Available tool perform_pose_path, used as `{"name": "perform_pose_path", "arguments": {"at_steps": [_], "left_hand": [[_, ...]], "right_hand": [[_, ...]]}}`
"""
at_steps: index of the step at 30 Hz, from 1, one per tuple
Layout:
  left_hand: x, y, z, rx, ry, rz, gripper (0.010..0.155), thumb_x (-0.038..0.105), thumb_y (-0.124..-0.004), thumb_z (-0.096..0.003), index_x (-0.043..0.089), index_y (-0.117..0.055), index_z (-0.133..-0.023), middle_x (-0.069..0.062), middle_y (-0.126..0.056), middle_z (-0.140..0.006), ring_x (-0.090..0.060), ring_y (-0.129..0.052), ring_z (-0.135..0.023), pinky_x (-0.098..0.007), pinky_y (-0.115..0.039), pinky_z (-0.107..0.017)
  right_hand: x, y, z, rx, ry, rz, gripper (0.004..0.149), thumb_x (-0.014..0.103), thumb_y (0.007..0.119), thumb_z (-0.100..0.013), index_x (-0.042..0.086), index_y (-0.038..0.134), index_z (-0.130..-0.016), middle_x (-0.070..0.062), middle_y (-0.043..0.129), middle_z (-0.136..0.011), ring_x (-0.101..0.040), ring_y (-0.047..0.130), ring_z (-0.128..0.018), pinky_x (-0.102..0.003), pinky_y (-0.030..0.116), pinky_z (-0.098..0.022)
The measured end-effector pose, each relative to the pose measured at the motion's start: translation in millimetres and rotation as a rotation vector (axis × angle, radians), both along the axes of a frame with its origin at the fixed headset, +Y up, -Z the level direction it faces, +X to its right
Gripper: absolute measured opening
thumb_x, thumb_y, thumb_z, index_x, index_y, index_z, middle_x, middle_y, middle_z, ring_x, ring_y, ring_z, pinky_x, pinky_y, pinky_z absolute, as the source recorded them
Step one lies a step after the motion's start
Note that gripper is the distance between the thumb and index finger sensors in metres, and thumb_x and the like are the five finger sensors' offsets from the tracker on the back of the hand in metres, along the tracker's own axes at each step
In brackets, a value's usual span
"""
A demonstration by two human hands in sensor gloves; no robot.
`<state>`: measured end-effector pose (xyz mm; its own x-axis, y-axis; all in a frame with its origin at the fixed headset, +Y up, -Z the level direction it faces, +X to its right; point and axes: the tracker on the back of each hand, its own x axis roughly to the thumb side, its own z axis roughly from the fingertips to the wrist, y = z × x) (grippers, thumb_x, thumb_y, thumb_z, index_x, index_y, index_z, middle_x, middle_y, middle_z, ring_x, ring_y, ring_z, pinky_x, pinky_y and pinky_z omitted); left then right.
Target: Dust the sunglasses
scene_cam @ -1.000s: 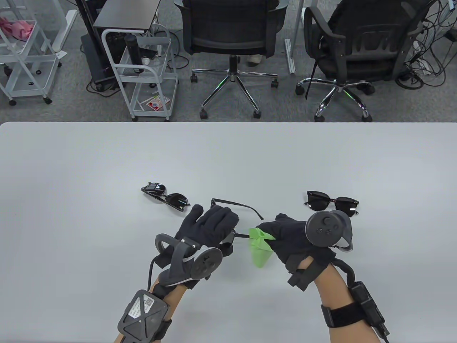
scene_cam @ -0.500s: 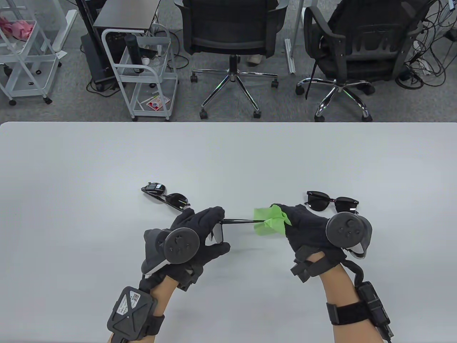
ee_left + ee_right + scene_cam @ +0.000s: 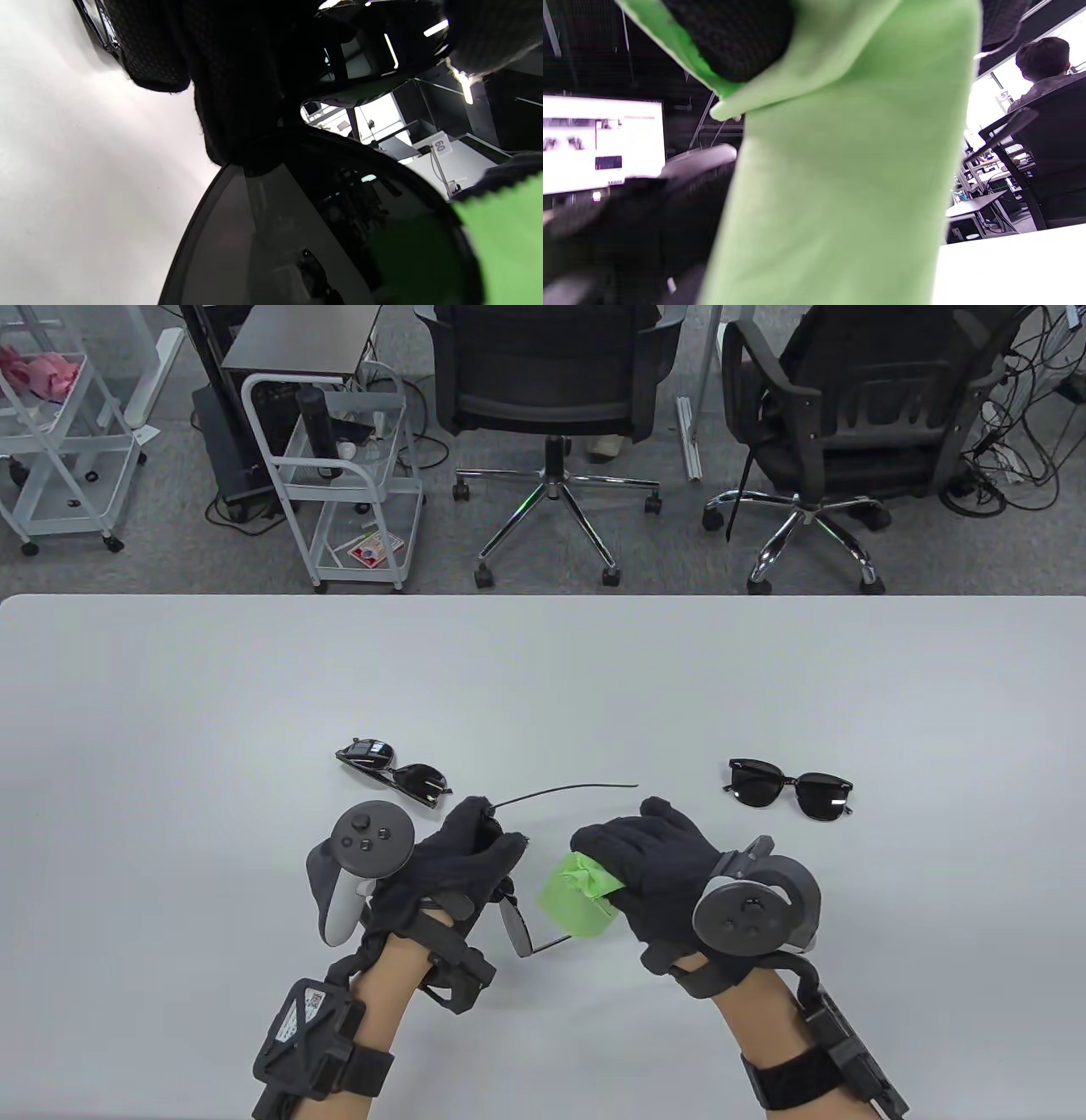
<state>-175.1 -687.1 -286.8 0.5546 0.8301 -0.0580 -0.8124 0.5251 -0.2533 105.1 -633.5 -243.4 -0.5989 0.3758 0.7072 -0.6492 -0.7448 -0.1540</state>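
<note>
Hidden and cut-off parts

The left hand (image 3: 462, 853) covers most of the held sunglasses (image 3: 517, 929); its grip on the frame cannot be seen. The cloth (image 3: 840, 190) fills the right wrist view and hides the right hand (image 3: 653, 857) fingers there. The monitor (image 3: 598, 144) is blurred.

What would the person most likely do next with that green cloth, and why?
Probably rub the green cloth across the lens of the held sunglasses. The left hand grips the frame, the right hand pinches the cloth right beside it, and the left wrist view shows cloth at the lens edge.
</note>
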Motion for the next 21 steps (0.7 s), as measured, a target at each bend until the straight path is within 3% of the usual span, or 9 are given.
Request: {"name": "perform_pose_path", "arguments": {"at_steps": [7,9,13,18,21], "left_hand": [[1,-4,-1,-0.032,-0.010,0.019,0.098,0.082,-0.071,-0.0322,0.016,-0.058,-0.104,0.005,-0.090,-0.086,-0.007,-0.116,-0.040,-0.040,-0.086,-0.058],[1,-3,-1,-0.038,-0.009,0.071,0.098,0.082,-0.071,-0.0323,0.016,-0.057,-0.104,0.005,-0.090,-0.086,-0.007,-0.116,-0.041,-0.040,-0.086,-0.059],[-7,1,-1,-0.019,0.015,0.162,0.098,0.082,-0.069,-0.0336,0.017,-0.053,-0.105,0.006,-0.087,-0.090,-0.006,-0.116,-0.045,-0.039,-0.085,-0.061],[-18,4,-3,0.017,0.070,0.163,0.098,0.080,-0.066,-0.0351,0.016,-0.044,-0.106,0.007,-0.084,-0.093,-0.006,-0.115,-0.046,-0.038,-0.084,-0.062],[-20,6,-3,0.033,0.080,0.159,0.098,0.079,-0.066,-0.0353,0.016,-0.042,-0.106,0.007,-0.082,-0.094,-0.006,-0.115,-0.047,-0.038,-0.083,-0.063]], "right_hand": [[-12,-4,4,0.078,-0.021,0.094,0.046,0.039,0.084,-0.043,0.017,0.089,-0.083,-0.003,0.102,-0.080,-0.034,0.103,-0.070,-0.065,0.069,-0.060],[-17,-8,5,0.051,0.015,0.137,0.046,0.039,0.084,-0.043,0.017,0.089,-0.084,-0.003,0.101,-0.081,-0.034,0.102,-0.070,-0.066,0.069,-0.060],[-38,-18,5,-0.106,0.202,0.340,0.048,0.037,0.083,-0.044,0.015,0.086,-0.086,-0.006,0.098,-0.085,-0.038,0.098,-0.075,-0.069,0.066,-0.061],[-60,-25,13,-0.107,0.216,0.605,0.053,0.030,0.082,-0.044,0.016,0.076,-0.094,-0.009,0.087,-0.097,-0.041,0.090,-0.085,-0.070,0.061,-0.062],[-70,-28,19,-0.123,0.218,0.755,0.070,0.030,0.089,-0.040,0.014,0.061,-0.102,-0.014,0.070,-0.107,-0.046,0.077,-0.094,-0.073,0.053,-0.063]]}}
